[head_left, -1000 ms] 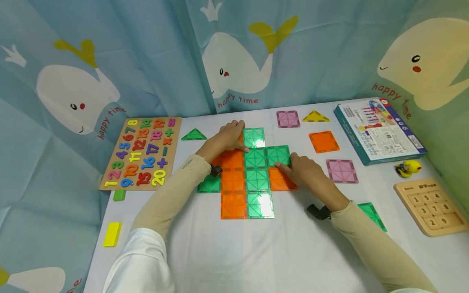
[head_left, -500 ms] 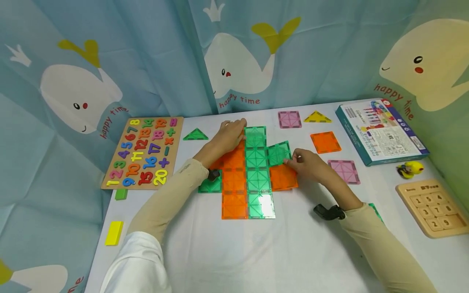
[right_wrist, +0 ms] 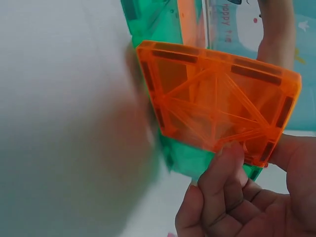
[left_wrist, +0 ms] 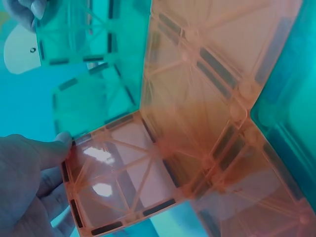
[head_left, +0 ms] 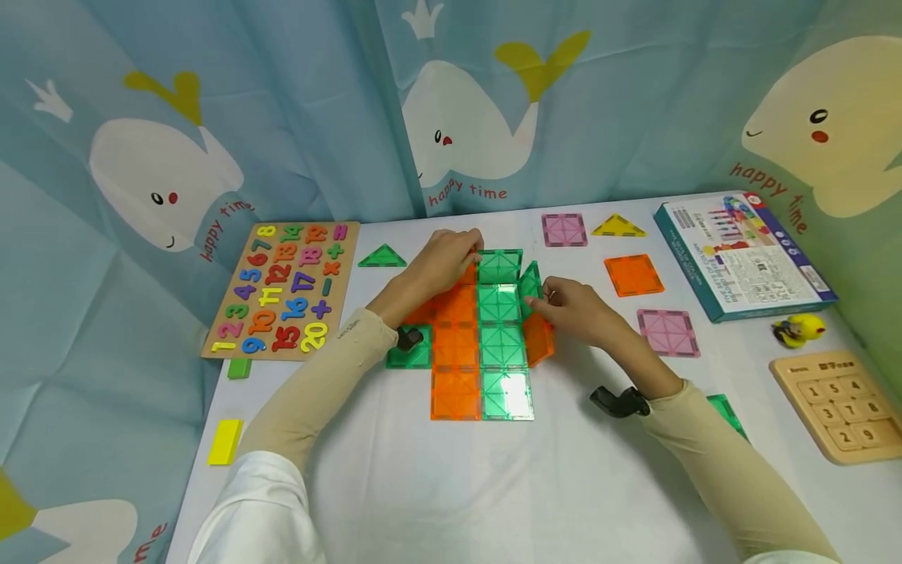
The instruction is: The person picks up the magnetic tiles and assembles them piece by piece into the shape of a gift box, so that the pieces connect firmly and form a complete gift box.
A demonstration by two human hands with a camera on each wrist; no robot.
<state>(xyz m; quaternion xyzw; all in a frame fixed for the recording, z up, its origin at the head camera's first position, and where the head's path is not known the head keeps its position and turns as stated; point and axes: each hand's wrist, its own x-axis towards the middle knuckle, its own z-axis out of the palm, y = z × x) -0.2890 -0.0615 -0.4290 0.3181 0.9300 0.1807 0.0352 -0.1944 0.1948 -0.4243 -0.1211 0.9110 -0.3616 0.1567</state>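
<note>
A sheet of joined square magnetic tiles lies on the white table, with orange tiles (head_left: 455, 347) on the left and green tiles (head_left: 503, 345) on the right. My left hand (head_left: 440, 262) pinches an orange tile (left_wrist: 118, 173) at the sheet's far end, seen raised at an angle in the left wrist view. My right hand (head_left: 579, 312) pinches a green tile (head_left: 532, 290) on the sheet's right side, which stands up steeply. Beside it an orange tile (right_wrist: 217, 101) is tilted up too. The far green tile (head_left: 499, 266) also leans up. My left hand and forearm partly hide the left-hand tiles.
Loose tiles lie around: a green triangle (head_left: 383, 256), a yellow triangle (head_left: 618, 225), an orange square (head_left: 634, 275) and pink squares (head_left: 667, 332). A number board (head_left: 282, 290) stands left; a box (head_left: 747, 252), a yellow toy (head_left: 799, 330) and a wooden number puzzle (head_left: 835, 403) are right.
The green and orange tiles on the right side have swung up from lying flat, with my right hand gripping the green one. The far green tile has tilted up beside my left hand.
</note>
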